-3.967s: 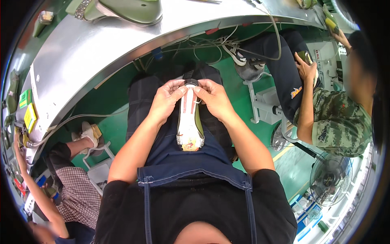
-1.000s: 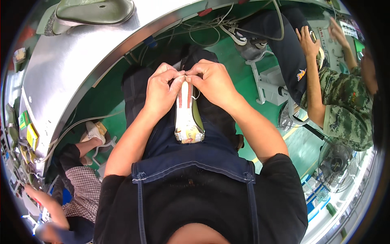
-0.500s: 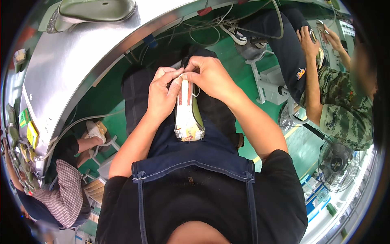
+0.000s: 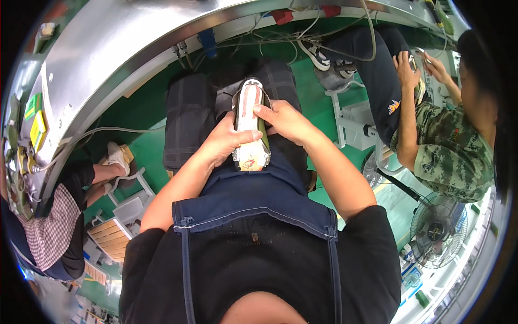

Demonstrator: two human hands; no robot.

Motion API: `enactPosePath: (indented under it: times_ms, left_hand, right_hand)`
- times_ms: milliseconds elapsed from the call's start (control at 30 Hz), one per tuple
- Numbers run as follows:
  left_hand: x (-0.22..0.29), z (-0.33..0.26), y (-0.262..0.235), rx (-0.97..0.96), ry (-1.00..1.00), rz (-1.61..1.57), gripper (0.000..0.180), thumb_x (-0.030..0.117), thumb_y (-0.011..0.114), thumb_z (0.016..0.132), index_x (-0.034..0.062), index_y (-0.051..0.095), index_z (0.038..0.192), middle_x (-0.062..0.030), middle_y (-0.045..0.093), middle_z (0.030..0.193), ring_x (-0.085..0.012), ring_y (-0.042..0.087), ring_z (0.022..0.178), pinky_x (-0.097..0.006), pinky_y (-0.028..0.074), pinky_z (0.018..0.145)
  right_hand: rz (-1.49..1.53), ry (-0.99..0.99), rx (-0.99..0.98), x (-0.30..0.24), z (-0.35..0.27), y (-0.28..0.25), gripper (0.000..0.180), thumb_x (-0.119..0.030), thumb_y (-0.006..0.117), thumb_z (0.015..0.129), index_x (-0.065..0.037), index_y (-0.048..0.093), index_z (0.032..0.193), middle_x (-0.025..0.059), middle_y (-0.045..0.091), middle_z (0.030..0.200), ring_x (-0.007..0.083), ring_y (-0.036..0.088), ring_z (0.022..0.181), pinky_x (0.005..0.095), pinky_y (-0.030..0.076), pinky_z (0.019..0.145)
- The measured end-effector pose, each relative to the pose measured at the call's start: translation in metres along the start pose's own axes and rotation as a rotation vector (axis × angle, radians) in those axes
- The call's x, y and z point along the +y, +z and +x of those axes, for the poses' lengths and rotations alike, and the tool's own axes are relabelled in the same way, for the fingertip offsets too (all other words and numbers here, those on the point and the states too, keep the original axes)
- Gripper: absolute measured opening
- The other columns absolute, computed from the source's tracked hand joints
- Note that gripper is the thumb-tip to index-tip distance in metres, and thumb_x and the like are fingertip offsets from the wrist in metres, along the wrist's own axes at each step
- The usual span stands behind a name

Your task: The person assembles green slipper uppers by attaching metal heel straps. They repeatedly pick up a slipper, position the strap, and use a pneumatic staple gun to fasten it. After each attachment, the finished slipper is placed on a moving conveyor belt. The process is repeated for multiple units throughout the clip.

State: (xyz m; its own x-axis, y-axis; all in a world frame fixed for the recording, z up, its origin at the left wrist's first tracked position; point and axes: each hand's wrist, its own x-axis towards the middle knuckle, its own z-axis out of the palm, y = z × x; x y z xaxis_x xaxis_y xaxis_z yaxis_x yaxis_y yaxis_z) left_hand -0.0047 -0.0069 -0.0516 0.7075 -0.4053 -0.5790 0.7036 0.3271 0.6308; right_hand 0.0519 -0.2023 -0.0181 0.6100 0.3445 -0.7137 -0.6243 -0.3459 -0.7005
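Note:
An unfinished shoe (image 4: 248, 120) lies over my lap with its underside up. That underside is whitish with a reddish strip down the middle, and olive-green material shows along its right side. My left hand (image 4: 225, 139) grips it from the left, thumb laid across the underside nearer my body. From the right, my right hand (image 4: 287, 121) grips it, with the thumb pressed onto the underside farther up. The fingers of both hands are largely hidden beneath the shoe.
A curved metal worktable (image 4: 129, 48) runs ahead and to the left, bearing yellow and green boxes (image 4: 36, 129). Cables (image 4: 270, 40) hang below it. A seated person in camouflage (image 4: 442, 151) is at right, near a fan (image 4: 437, 231); another in a checked garment (image 4: 51, 221) is at left.
Both hands have left the far tip of the shoe and now hold it around its middle. The shoe has shifted slightly away from my body. An olive piece on the table has left view.

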Motion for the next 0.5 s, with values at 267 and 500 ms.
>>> enactPosePath:
  times_ms: [267,500]
  left_hand:
    - [0.0,-0.001,0.003,-0.012,-0.014,-0.074,0.06,0.005,0.077,0.087,-0.0101,0.045,0.136,-0.02,0.068,0.12,-0.0275,0.072,0.105,-0.039,0.059,0.093]
    - [-0.012,0.001,-0.01,0.092,0.014,0.095,0.077,0.024,0.084,0.082,-0.0132,0.044,0.136,-0.0195,0.063,0.122,-0.0217,0.065,0.109,-0.035,0.055,0.093]
  right_hand:
    - [-0.328,0.025,-0.002,0.0,-0.002,-0.001,0.058,-0.038,0.055,0.108,0.015,0.07,0.091,0.02,0.071,0.073,0.0254,0.073,0.066,0.0403,0.058,0.062]
    - [-0.909,-0.879,0.503,-0.156,-0.006,-0.023,0.026,-0.02,0.072,0.094,0.002,0.072,0.108,0.0246,0.072,0.109,0.043,0.069,0.102,0.0497,0.054,0.09]
